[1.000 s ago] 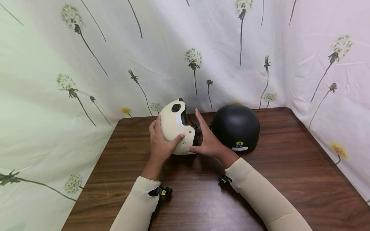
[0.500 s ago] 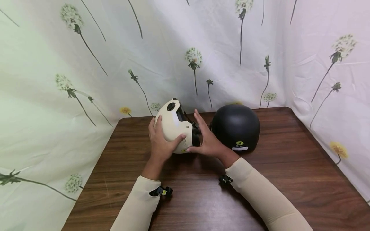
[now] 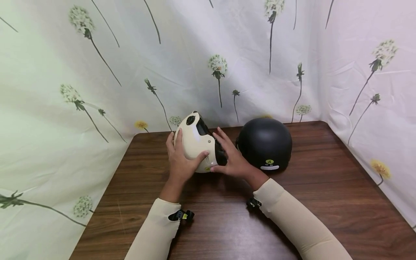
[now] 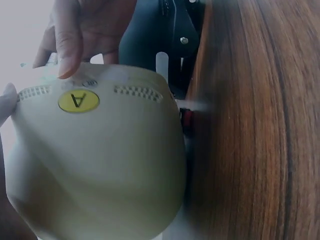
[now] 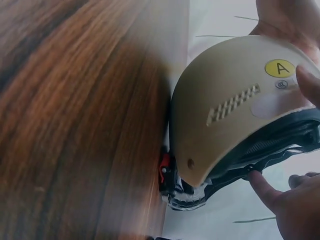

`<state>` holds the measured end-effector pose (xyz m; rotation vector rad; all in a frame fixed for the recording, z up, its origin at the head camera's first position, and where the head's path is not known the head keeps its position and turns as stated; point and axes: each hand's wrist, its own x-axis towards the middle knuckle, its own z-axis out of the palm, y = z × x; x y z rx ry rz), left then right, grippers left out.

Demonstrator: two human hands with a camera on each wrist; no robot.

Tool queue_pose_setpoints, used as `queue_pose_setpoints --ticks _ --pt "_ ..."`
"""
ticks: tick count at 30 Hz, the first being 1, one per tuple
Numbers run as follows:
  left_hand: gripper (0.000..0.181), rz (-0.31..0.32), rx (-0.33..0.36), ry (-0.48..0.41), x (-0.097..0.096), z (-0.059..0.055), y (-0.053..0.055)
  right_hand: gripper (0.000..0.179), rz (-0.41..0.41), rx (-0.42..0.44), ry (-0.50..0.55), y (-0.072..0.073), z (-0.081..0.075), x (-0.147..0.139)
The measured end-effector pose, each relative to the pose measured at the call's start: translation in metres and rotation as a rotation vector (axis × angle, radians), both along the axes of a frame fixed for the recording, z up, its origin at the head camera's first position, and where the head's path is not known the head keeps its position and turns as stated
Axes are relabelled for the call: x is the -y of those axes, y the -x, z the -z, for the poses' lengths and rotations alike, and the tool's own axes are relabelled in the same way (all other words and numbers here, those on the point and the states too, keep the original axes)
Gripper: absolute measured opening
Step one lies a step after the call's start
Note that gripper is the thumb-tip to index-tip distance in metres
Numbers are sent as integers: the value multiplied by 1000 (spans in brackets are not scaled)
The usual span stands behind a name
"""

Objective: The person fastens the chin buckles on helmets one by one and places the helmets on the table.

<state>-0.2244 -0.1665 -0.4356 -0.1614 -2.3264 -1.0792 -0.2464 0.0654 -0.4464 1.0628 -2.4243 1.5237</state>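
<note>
A cream helmet (image 3: 195, 148) lies tilted on the table, its opening facing right. My left hand (image 3: 180, 162) grips the outer shell, thumb across the near side and fingers over the crown. At the lower rim my right hand (image 3: 232, 159) holds the helmet, its thumb on the shell's edge near a yellow "A" sticker (image 5: 280, 68). One of its fingertips touches the black chin strap (image 5: 227, 180) by the opening in the right wrist view. A red-tabbed buckle (image 5: 164, 166) hangs against the tabletop. The helmet's inside is mostly hidden in the head view.
A black helmet (image 3: 266, 141) with its own "A" sticker stands upright just right of my right hand. Both are on a dark wood table (image 3: 221, 224). A flower-printed cloth (image 3: 188, 65) rises behind the table's back edge and along its sides.
The cream helmet has rotated, its top end tipping left and its black opening showing more. The fingers of my right hand have closed in toward the rim. The black helmet has stayed put.
</note>
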Motion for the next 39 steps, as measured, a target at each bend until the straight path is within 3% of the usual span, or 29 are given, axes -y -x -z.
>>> queue_pose_setpoints --ticks 6,13,17,25,30,39 --pt "114 0 -42 16 0 1 0 107 12 -70 -28 1 1 0" --pt "139 -42 -56 54 -4 -5 -1 104 -20 -68 -25 -1 -3 2" --pt "143 -57 -47 80 -7 -7 -3 102 -50 -77 -41 -2 -4 4" --pt "125 -102 -2 138 -9 -10 -6 99 -53 -95 -42 -5 -4 6" --pt "119 -104 23 143 -8 -12 -8 107 -12 -67 -53 -5 0 5" --pt "108 -54 -55 50 -2 -8 -4 118 21 -24 -62 -6 1 1"
